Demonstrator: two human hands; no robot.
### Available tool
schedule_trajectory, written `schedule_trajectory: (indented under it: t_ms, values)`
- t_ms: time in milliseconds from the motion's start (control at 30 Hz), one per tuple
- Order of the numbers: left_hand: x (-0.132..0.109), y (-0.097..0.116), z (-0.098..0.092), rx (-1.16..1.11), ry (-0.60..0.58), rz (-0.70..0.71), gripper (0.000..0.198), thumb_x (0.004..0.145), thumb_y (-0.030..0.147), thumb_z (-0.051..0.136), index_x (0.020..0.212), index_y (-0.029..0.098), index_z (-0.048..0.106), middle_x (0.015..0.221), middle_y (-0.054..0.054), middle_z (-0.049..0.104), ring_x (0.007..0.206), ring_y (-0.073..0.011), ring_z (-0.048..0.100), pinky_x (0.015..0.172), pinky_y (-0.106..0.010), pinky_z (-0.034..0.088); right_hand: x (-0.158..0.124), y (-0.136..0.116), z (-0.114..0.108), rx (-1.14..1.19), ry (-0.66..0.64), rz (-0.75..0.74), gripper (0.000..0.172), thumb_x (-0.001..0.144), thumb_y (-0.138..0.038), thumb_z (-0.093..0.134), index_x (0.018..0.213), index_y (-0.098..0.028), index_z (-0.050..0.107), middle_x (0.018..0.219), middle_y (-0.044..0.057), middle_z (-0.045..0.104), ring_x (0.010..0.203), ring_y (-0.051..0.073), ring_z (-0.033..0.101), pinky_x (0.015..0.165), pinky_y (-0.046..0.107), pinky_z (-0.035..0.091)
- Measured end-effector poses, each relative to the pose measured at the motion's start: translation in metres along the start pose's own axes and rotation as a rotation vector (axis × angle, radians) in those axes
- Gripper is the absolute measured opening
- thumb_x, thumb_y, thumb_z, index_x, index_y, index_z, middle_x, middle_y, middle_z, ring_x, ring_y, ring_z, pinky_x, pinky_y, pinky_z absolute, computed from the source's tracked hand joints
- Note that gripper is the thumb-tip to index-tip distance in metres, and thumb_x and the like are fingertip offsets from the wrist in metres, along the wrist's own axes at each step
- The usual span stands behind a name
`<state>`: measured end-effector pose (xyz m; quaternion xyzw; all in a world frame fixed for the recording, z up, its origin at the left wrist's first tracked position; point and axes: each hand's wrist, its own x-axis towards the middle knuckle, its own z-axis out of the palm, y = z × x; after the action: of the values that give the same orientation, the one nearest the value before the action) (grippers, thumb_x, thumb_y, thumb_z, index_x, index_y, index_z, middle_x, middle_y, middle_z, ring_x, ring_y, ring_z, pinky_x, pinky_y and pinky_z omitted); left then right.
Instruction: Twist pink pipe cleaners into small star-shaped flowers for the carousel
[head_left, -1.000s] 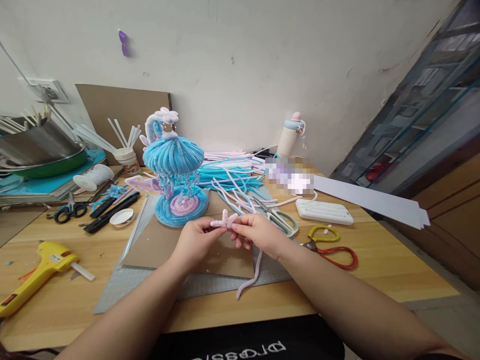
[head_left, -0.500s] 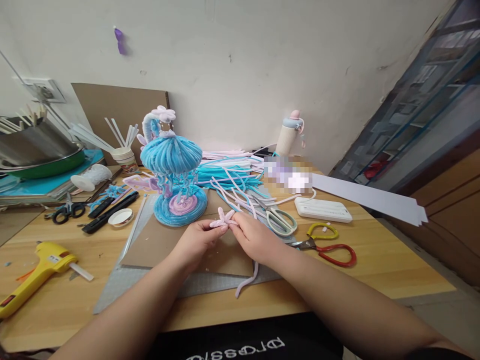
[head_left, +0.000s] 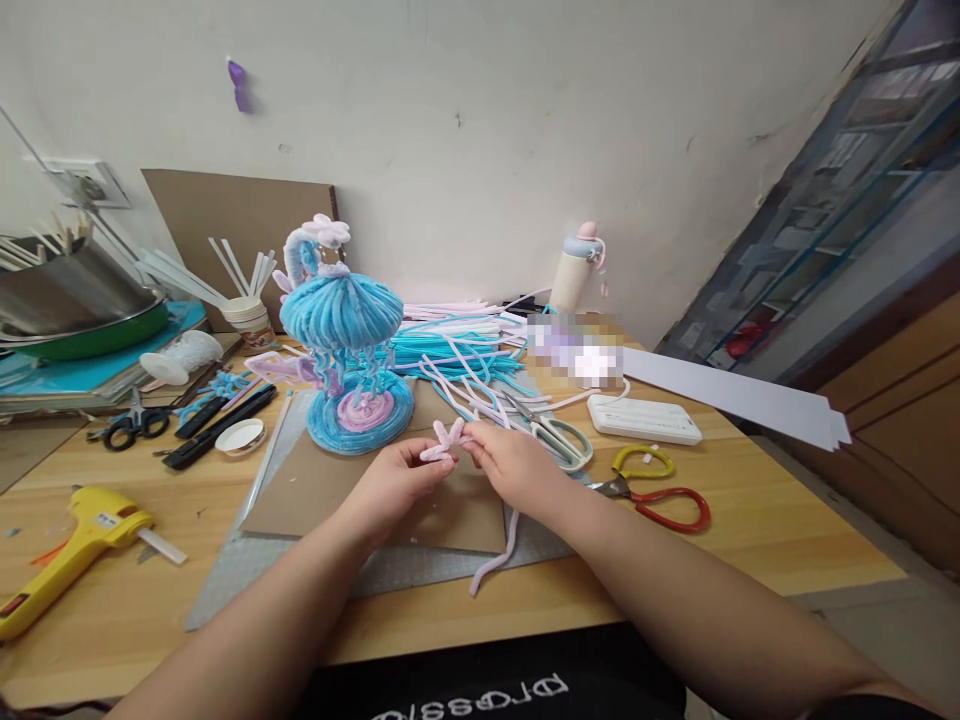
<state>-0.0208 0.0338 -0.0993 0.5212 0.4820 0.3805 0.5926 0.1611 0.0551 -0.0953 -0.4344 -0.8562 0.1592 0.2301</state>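
A small pale pink pipe-cleaner flower (head_left: 445, 440) with looped petals is held between my two hands above a brown cardboard sheet (head_left: 322, 510). My left hand (head_left: 401, 478) pinches its left side between thumb and fingers. On the other side, my right hand (head_left: 510, 462) has its fingertips closed on the flower's right petals. Just beyond my left hand stands a blue pipe-cleaner jellyfish (head_left: 343, 312) on a coiled blue and pink base (head_left: 319, 425). A loose pink pipe cleaner (head_left: 491, 568) trails below my right wrist.
Blue and pink pipe cleaners (head_left: 457, 355) lie behind my hands. Right of them are white-handled scissors (head_left: 574, 445), red-and-yellow-handled scissors (head_left: 679, 510) and a white power strip (head_left: 645, 418). On the left lie a yellow glue gun (head_left: 82, 535), black scissors (head_left: 135, 425) and a spool (head_left: 180, 358).
The flower has been turned, its petals now pointing more upward. My right fingers have shifted a little along its edge, while both hands stay in nearly the same place.
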Motion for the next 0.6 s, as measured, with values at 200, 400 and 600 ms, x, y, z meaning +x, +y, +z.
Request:
schedule_trajectory:
  t_ms: [200, 400, 600]
  values:
    - [0.003, -0.005, -0.005, 0.302, 0.105, 0.093, 0.028, 0.065, 0.04, 0.068, 0.075, 0.014, 0.069, 0.064, -0.001, 0.061, 0.056, -0.0136, 0.05, 0.051, -0.023, 0.035, 0.0, -0.002, -0.001, 0.3, -0.017, 0.074, 0.02, 0.09, -0.026, 0.042, 0.074, -0.019, 0.052, 0.067, -0.001, 0.056, 0.062, 0.012, 0.05, 0.057, 0.024, 0.032]
    - [0.003, 0.0, -0.003, 0.174, 0.074, 0.088, 0.027, 0.069, 0.036, 0.067, 0.082, 0.013, 0.068, 0.075, -0.005, 0.066, 0.065, -0.0147, 0.054, 0.06, -0.024, 0.039, 0.006, -0.002, 0.012, 1.058, -0.211, 0.432, 0.015, 0.084, -0.031, 0.047, 0.077, -0.018, 0.051, 0.064, 0.0, 0.059, 0.048, 0.01, 0.054, 0.043, 0.02, 0.033]
    - [0.001, 0.006, -0.001, 0.162, 0.018, 0.038, 0.031, 0.068, 0.041, 0.068, 0.083, 0.013, 0.07, 0.063, 0.0, 0.06, 0.052, -0.0092, 0.042, 0.049, -0.021, 0.031, 0.007, -0.007, 0.008, 1.385, -0.129, 0.531, 0.016, 0.073, -0.029, 0.06, 0.074, -0.013, 0.055, 0.066, 0.003, 0.062, 0.052, 0.009, 0.058, 0.045, 0.017, 0.036]
